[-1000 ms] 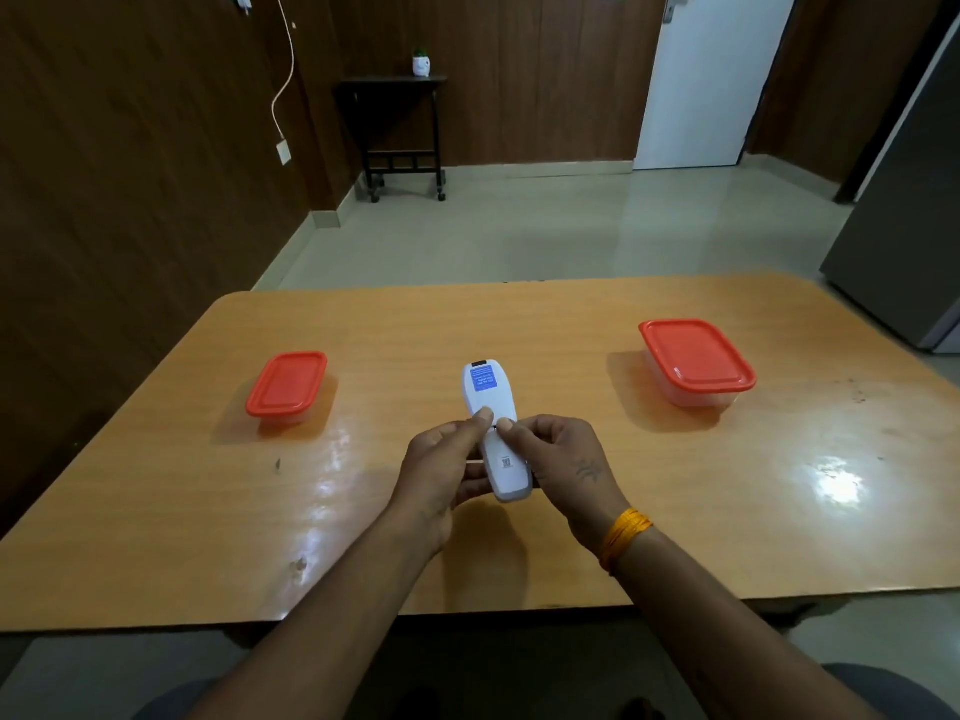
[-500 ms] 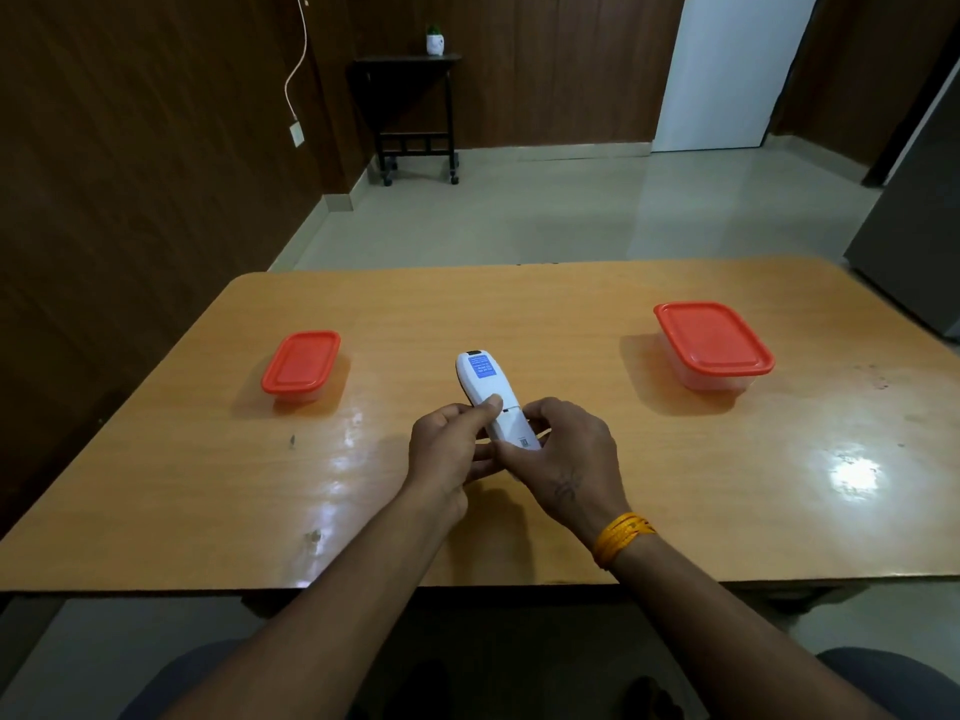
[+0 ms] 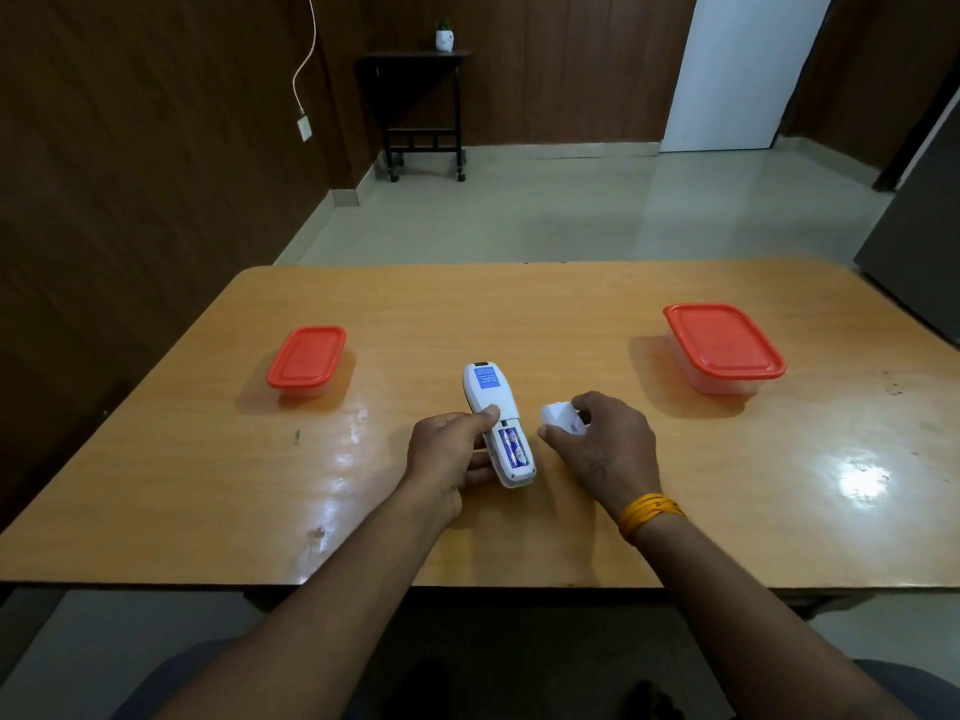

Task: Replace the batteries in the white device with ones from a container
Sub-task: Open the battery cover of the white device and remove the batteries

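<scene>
The white device (image 3: 491, 394) lies face down on the wooden table (image 3: 467, 309), with a blue label near its far end. Its battery bay is uncovered and purple batteries (image 3: 514, 446) show inside. My left hand (image 3: 449, 454) grips the device from the left, thumb on its back. My right hand (image 3: 602, 444) holds the white battery cover (image 3: 558, 418) just to the right of the device. A small container with a red lid (image 3: 307, 358) stands at the left. A larger red-lidded container (image 3: 722, 345) stands at the right. Both lids are on.
A black side table (image 3: 421, 106) with a small potted plant stands against the far wall. A white door (image 3: 743, 70) is at the back right. A grey cabinet (image 3: 919, 241) edges the table's right side.
The battery cover has come off the device and my right hand has carried it to the right. The batteries are now exposed. My left hand still holds the device.
</scene>
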The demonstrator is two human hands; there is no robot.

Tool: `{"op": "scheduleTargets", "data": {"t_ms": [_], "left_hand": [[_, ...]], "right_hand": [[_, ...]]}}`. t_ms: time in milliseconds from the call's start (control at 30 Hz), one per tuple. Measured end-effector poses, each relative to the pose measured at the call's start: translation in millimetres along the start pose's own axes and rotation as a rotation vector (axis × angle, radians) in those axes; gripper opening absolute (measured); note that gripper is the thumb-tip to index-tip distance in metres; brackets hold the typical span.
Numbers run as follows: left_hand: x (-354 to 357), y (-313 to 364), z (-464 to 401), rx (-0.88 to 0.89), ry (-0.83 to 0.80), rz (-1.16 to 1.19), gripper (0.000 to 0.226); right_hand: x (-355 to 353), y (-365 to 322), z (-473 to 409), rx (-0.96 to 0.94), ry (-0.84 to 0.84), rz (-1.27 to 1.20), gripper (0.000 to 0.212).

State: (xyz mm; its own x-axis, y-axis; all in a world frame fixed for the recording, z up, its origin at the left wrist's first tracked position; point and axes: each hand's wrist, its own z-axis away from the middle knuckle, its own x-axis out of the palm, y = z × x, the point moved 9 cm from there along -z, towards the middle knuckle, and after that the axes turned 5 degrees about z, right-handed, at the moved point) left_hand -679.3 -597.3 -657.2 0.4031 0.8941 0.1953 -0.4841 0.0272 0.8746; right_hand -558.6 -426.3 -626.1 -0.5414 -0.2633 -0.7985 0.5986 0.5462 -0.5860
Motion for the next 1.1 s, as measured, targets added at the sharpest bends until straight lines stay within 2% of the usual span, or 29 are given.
{"op": "scheduleTargets", "data": {"t_ms": [100, 300, 400, 500, 533, 633, 667, 800, 900, 1100], "left_hand": [[-4, -3, -4, -0.007, 0.006, -0.029, 0.030], [-6, -7, -7, -0.009, -0.008, -0.073, 0.029], [-7, -7, -10, -0.009, -0.007, -0.064, 0.029], [-4, -6, -11, -0.013, -0.024, -0.063, 0.028], [-3, -6, -11, -0.016, -0.036, -0.068, 0.028], [-1, -7, -12, -0.029, -0.070, -0.078, 0.029], [-1, -9, -13, -0.027, -0.077, -0.099, 0.028], [-8, -10, -16, 0.023, -0.057, -0.219, 0.027], [-16, -2, -16, 0.124, -0.009, -0.344, 0.025], [-24, 4, -11, 0.177, 0.071, -0.470, 0.015]], "right_hand": [[5, 0, -1, -0.057, 0.000, 0.198, 0.046], [11, -2, 0, -0.085, -0.014, 0.320, 0.048], [3, -12, 4, -0.143, 0.100, 0.223, 0.039], [-10, -30, 13, -0.199, 0.202, -0.003, 0.017], [-7, -31, 14, -0.169, 0.154, -0.081, 0.013], [25, -24, 17, 0.034, -0.177, -0.322, 0.013], [34, -20, 19, 0.082, -0.242, -0.373, 0.014], [42, -11, 20, 0.135, -0.229, -0.412, 0.015], [41, -16, 22, 0.086, -0.216, -0.344, 0.013], [42, -24, 24, 0.029, -0.199, -0.195, 0.018]]}}
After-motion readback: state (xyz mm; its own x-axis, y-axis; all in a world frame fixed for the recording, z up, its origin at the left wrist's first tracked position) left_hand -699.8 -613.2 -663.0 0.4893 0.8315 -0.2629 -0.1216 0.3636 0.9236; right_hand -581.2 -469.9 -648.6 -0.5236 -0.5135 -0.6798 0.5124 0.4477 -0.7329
